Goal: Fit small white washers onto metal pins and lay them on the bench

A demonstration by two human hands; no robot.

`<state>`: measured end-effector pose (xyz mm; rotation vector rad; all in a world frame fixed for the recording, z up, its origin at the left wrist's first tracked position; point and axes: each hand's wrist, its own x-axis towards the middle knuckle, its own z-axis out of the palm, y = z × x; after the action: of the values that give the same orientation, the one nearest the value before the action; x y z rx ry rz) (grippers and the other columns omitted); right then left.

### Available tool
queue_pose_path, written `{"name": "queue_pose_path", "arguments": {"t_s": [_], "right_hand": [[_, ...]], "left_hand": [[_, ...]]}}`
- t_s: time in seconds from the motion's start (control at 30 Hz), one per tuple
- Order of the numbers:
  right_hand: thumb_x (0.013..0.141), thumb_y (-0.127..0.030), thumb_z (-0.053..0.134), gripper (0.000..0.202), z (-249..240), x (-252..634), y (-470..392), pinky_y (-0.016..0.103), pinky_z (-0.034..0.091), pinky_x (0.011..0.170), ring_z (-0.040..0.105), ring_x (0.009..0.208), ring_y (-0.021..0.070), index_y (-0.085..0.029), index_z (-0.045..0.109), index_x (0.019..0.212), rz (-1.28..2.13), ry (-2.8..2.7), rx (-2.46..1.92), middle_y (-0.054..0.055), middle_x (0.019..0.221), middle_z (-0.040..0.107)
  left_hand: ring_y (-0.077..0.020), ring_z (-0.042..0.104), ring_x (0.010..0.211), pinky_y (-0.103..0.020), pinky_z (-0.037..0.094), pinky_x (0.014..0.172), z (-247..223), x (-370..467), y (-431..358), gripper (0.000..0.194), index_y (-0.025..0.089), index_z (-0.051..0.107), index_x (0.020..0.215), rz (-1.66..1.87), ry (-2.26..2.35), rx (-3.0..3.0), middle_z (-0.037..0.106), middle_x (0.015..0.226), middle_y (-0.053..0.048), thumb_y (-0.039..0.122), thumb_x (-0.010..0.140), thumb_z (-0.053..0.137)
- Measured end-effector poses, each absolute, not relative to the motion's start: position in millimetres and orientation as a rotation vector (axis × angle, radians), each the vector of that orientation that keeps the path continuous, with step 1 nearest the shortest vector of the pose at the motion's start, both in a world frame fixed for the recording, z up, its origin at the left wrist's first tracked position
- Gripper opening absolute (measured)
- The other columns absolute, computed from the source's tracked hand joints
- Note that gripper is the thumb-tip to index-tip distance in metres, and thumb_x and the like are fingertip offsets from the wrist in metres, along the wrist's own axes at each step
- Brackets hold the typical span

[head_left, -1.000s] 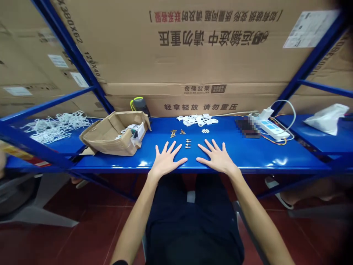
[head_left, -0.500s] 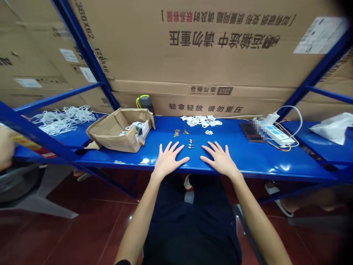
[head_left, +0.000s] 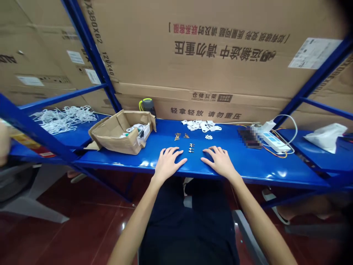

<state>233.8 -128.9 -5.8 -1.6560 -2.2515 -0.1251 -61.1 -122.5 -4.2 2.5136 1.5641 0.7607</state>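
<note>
My left hand rests near the front edge of the blue table, fingers apart and slightly bent, holding nothing. Opposite it my right hand lies on the same surface, also empty with its fingers spread. Between and just beyond the hands are several small white parts with dark pins. Farther back lie small brass-coloured pieces on the left and a cluster of tiny white pieces on the right. Behind these is a pile of flat white plastic parts.
At left stands an open cardboard box with mixed parts, a dark bottle-like object behind it. On the right are a power strip with cables and a pixelated dark object. White ties and a white bag lie beyond the blue posts.
The fingers of both hands have gone from stretched flat to slightly curled. The view has tilted a little upward, so things sit lower in the picture. The small parts have not moved.
</note>
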Motion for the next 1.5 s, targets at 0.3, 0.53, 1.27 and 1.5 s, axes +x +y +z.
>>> {"name": "queue_pose_path", "arguments": {"t_s": [0.3, 0.53, 1.27, 1.5], "right_hand": [[0.109, -0.052, 0.041, 0.049, -2.3, 237.8, -74.8, 0.048, 0.050, 0.109, 0.063, 0.129, 0.0316, -0.023, 0.064, 0.142, 0.188, -2.087, -1.537, 0.016, 0.139, 0.068], [0.106, -0.075, 0.029, 0.090, -4.9, 174.9, -96.9, 0.062, 0.007, 0.135, 0.014, 0.169, 0.0322, -0.023, 0.010, 0.177, 0.360, -2.391, -1.553, 0.010, 0.182, 0.011], [0.112, -0.049, 0.031, 0.067, 10.2, 101.9, -56.0, 0.054, 0.027, 0.131, 0.028, 0.165, 0.0276, -0.019, 0.031, 0.172, 0.138, -2.242, -1.407, 0.013, 0.178, 0.028], [0.107, -0.025, 0.036, 0.048, 10.9, 238.2, -26.2, 0.053, 0.037, 0.114, 0.052, 0.143, 0.0339, -0.017, 0.064, 0.146, -0.243, -2.031, -1.592, 0.018, 0.156, 0.060]], "left_hand": [[-0.0271, 0.065, 0.124, -0.047, 0.048, 0.112, -6.0, -64.0, -124.6, 0.021, 0.024, 0.073, 0.114, 0.939, 1.403, 2.412, 0.074, 0.128, -0.006, 0.038, 0.108, 0.059], [-0.0264, 0.064, 0.130, -0.046, 0.048, 0.117, -10.7, -66.2, -122.6, 0.037, 0.024, 0.061, 0.136, 1.192, 1.445, 2.053, 0.066, 0.143, -0.010, 0.048, 0.111, 0.050], [-0.0324, 0.054, 0.136, -0.053, 0.042, 0.120, -8.2, -83.4, -92.6, 0.044, 0.022, 0.062, 0.142, 1.456, 1.691, 2.127, 0.058, 0.141, -0.017, 0.048, 0.107, 0.054], [-0.0395, 0.056, 0.119, -0.062, 0.042, 0.107, 26.2, -76.7, -44.4, 0.033, 0.022, 0.082, 0.108, 0.823, 1.891, 2.664, 0.068, 0.117, -0.018, 0.040, 0.105, 0.054]]}}
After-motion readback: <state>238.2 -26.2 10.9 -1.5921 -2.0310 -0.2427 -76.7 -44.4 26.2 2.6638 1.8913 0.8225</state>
